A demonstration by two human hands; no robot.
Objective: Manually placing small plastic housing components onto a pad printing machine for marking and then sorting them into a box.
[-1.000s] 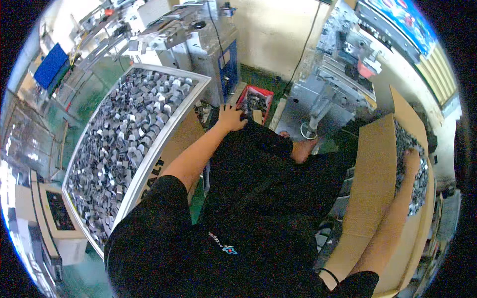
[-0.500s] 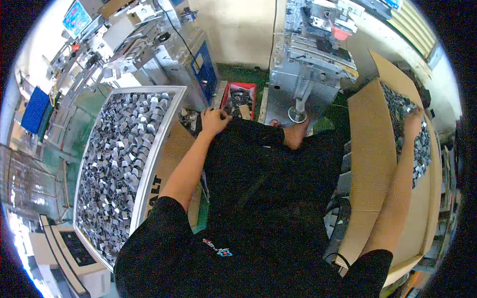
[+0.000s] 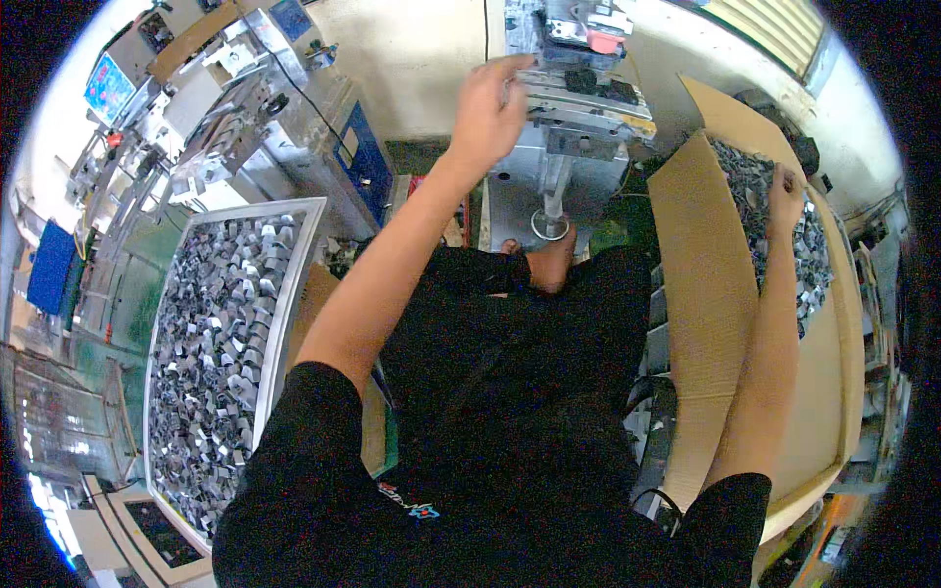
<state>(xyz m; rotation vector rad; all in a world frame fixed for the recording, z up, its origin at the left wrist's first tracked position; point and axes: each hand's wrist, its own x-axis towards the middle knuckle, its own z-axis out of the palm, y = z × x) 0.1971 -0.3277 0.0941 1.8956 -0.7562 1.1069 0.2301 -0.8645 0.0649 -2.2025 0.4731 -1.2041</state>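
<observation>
My left hand (image 3: 490,113) is raised at the left side of a metal machine (image 3: 578,103), its forefinger stretched toward the worktable. The fingers look apart, and nothing shows in them. Over at the right, my right hand (image 3: 784,201) is in a cardboard box (image 3: 701,265), at the small grey metal pieces (image 3: 750,191) heaped in its far part. Those fingers are closed together; what they grip, if anything, is too small to make out. A red-pink part (image 3: 603,42) sits on the machine above the worktable.
At my left stands a white-rimmed tray (image 3: 312,245) full of grey curved metal pieces. A second machine (image 3: 323,147) with a blue panel is behind it. My bare foot (image 3: 554,260) is by a metal ring (image 3: 550,225) under the machine. A red bin is partly hidden behind my left forearm.
My left hand has left my knee and moved up and right to the machine. My right hand stays in the box, its fingers now drawn up from the pieces. The view has shifted slightly.
</observation>
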